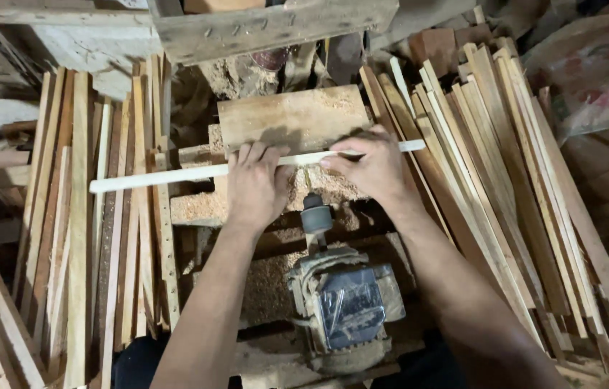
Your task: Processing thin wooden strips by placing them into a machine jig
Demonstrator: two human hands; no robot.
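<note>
A long pale wooden strip (pixel 167 176) lies crosswise over the work spot, just in front of a flat wooden block (pixel 293 115). My left hand (pixel 254 184) presses down on its middle with the fingers over the top. My right hand (pixel 373 167) grips it a little further right. Below the hands, a motor (pixel 344 306) points its dark spindle (pixel 316 215) up toward the strip. Sawdust (pixel 196 205) lies heaped under the strip.
A stack of thin wooden slats (pixel 95 216) lies on the left. A larger fanned stack of slats (pixel 513 180) lies on the right. A rough wooden beam (pixel 268 25) crosses the top. A plastic bag (pixel 599 72) sits at the upper right.
</note>
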